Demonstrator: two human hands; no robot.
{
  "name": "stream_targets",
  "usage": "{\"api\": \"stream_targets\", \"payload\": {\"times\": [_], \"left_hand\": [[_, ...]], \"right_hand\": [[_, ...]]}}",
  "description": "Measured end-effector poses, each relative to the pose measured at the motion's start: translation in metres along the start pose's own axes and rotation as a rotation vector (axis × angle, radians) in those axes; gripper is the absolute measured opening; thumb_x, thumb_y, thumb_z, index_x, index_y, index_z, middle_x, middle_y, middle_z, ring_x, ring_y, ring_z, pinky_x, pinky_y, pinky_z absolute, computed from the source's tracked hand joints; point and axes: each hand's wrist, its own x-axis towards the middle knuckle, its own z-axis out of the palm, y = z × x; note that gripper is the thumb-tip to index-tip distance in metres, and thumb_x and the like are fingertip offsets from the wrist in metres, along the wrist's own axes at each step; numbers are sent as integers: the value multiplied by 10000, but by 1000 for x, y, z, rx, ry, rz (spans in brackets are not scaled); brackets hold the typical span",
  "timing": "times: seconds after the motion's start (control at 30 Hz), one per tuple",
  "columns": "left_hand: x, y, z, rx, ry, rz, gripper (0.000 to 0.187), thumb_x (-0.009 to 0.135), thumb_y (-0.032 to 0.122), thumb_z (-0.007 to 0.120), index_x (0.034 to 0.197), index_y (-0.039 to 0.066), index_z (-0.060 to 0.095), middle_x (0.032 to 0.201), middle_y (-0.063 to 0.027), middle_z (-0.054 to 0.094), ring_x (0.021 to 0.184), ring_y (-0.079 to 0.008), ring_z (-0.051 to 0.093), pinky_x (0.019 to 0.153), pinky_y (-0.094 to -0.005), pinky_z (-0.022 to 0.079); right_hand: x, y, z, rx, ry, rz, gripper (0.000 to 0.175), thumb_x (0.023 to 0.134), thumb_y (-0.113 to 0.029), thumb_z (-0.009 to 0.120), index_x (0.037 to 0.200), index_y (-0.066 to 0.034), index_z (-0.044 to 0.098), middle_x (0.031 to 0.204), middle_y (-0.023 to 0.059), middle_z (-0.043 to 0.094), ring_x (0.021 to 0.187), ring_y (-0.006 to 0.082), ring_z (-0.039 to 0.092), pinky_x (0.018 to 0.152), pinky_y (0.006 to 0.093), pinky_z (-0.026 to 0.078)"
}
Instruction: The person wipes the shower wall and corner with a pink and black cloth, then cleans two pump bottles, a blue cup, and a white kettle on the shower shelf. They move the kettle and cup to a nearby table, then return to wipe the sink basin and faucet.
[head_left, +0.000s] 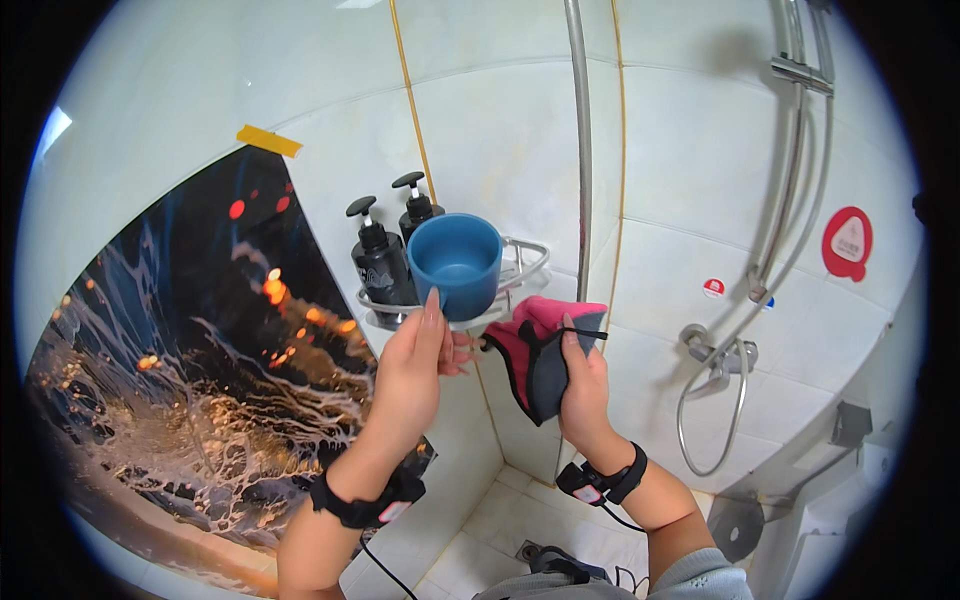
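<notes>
A blue plastic mug (466, 285) is held up by its handle in my left hand (416, 360), in front of the wall shelf. My right hand (585, 382) grips a folded pink and grey cloth (551, 367) with black edging and a thin black strap, just right of the mug and lower. Behind and left of the mug, a black pump bottle (379, 262) stands on the metal corner shelf (536, 251), and a second black pump bottle (417, 204) stands beside it, partly hidden by the mug.
A vertical metal pole (581, 150) rises right of the shelf. On the right wall are a shower mixer tap (720, 356) with a looping hose (739, 450) and a shower rail (787, 172). A dark patterned poster (225, 360) covers the left wall. A floor drain (528, 550) lies below.
</notes>
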Motion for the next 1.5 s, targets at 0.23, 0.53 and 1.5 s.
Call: {"api": "stream_targets", "payload": {"times": [0.23, 0.53, 1.5], "left_hand": [[82, -9, 52, -288, 130, -260, 411, 1008, 446, 415, 804, 103, 513, 895, -72, 632, 719, -93, 528, 657, -228, 469], [110, -20, 77, -245, 172, -414, 421, 1001, 480, 396, 892, 91, 516, 852, -46, 584, 720, -138, 593, 662, -288, 525], [139, -32, 73, 445, 149, -193, 490, 847, 407, 683, 588, -5, 627, 572, -71, 639, 539, -132, 620, 548, -289, 482]], "right_hand": [[45, -4, -39, 40, 1, 76, 301, 1000, -207, 471, 1196, 1, 564, 1003, 39, 640, 872, 93, 604, 768, 242, 486], [90, -13, -63, 93, 71, 37, 220, 983, -228, 514, 1092, -54, 596, 906, 14, 650, 777, 92, 621, 682, 231, 499], [93, 18, -72, 108, 6, 91, 253, 994, -208, 497, 1129, -18, 594, 967, 14, 627, 833, 72, 584, 723, 216, 481]]}}
